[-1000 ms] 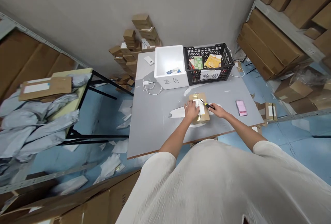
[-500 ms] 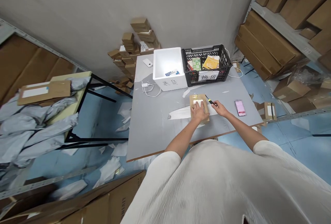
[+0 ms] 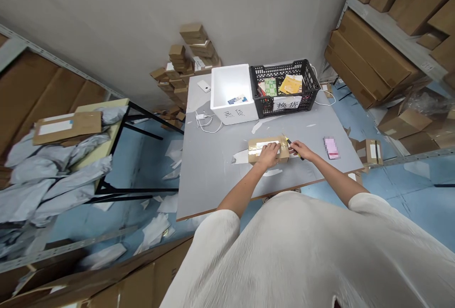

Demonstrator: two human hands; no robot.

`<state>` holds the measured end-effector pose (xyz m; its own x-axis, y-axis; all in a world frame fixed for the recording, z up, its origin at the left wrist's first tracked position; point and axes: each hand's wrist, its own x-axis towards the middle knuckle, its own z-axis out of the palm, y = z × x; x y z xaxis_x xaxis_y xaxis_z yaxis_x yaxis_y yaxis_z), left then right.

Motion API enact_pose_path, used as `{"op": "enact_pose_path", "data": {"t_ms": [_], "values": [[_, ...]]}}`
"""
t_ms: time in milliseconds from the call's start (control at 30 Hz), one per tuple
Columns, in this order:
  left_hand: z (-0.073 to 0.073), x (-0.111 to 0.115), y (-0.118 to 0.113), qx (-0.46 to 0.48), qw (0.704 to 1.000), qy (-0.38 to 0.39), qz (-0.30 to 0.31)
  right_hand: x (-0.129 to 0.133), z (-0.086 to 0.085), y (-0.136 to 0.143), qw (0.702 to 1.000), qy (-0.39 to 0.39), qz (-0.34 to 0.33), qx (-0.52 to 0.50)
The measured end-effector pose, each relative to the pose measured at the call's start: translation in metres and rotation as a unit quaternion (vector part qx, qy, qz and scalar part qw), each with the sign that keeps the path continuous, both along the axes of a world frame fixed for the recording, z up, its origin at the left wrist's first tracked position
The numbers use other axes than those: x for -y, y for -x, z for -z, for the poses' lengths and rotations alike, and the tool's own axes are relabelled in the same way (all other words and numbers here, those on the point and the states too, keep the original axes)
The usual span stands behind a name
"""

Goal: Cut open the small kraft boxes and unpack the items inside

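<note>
Right now the left hand point(image 3: 268, 154) lies flat on top of a small cardboard box point(image 3: 267, 149), fingers spread over its white label and pressing it down on the grey table point(image 3: 213, 166). That box lies lengthwise across the table near the front edge, on a strip of white paper point(image 3: 241, 157). Just to its right, the right hand point(image 3: 302, 150) is closed around a small cutter point(image 3: 292, 144) with a yellow and black body, whose tip meets the box's right end, where the tape shines.

Further right on the table lies a pink card point(image 3: 331, 147), well apart from the box. Along the back edge stand 2 containers side by side and touching: a white foam box point(image 3: 232, 94) with handwriting on its front, and a black plastic basket point(image 3: 282, 87) holding packets and a paper label. A white cable point(image 3: 206, 121) lies left of the foam box. Behind the table, small cartons point(image 3: 188, 57) are stacked against the wall. Grey mailing bags point(image 3: 53, 170) pile up on the left.
</note>
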<state>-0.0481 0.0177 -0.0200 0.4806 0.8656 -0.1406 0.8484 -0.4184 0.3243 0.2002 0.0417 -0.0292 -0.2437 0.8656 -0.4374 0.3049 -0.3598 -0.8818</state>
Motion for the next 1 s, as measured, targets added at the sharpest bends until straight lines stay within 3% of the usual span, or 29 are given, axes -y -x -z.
{"op": "enact_pose_path", "data": {"t_ms": [100, 233, 400, 500, 633, 867, 1000], "values": [[0.004, 0.004, -0.005, -0.003, 1.000, -0.006, -0.001, 0.005, -0.006, -0.014, 0.999, 0.011, -0.037, 0.010], [0.010, 0.002, -0.009, -0.010, 1.000, -0.011, -0.011, 0.004, -0.012, -0.038, 0.994, -0.039, -0.058, 0.083], [0.011, -0.002, -0.013, -0.017, 1.000, -0.011, -0.018, -0.005, -0.018, -0.062, 0.989, -0.048, -0.072, 0.123], [0.011, -0.002, -0.015, -0.027, 0.999, -0.015, -0.019, -0.015, -0.021, -0.069, 0.982, -0.075, -0.115, 0.132], [0.013, -0.001, -0.016, -0.031, 0.999, -0.014, -0.028, -0.034, -0.021, -0.074, 0.942, -0.164, -0.207, 0.207], [0.019, 0.003, -0.013, -0.029, 0.999, -0.028, -0.027, -0.061, -0.014, -0.055, 0.861, -0.298, -0.272, 0.310], [0.020, 0.004, -0.011, -0.022, 0.999, -0.030, -0.035, -0.063, -0.016, -0.046, 0.860, -0.277, -0.291, 0.315]]}}
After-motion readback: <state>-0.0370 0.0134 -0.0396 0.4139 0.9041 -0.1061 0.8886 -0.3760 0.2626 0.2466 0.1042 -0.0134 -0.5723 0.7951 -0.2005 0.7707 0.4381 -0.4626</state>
